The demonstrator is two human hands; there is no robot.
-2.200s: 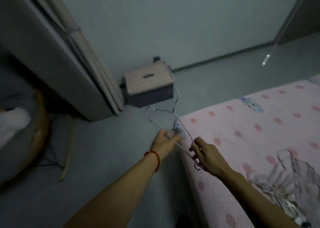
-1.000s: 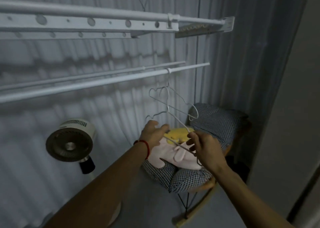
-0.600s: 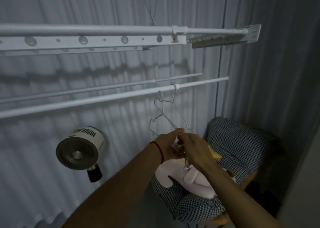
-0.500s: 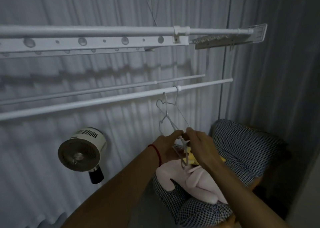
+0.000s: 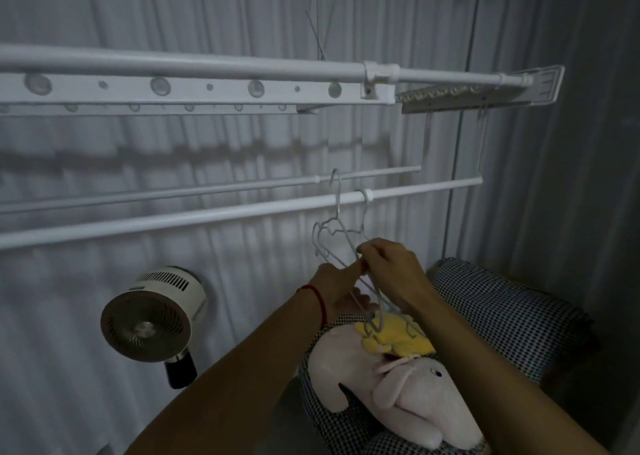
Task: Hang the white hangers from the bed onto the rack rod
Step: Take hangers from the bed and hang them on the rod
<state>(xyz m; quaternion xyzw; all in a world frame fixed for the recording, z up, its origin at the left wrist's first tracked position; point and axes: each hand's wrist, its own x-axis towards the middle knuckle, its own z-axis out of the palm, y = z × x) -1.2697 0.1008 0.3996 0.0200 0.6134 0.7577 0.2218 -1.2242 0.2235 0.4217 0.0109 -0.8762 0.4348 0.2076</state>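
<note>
hands: left hand point(image 5: 341, 283) + right hand point(image 5: 391, 271) both pinching white hangers point(image 5: 341, 243), just below rod
step: hooking hangers onto rack rod point(image 5: 207, 217), prob.
next: lifting hooks over rod, then letting go

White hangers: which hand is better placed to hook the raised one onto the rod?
Probably right: the right hand pinches the white hangers higher, nearer the lower rod; the left hand supports them below.

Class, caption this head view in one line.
Both hands hold white hangers, hooks raised at the rack rod.
</note>
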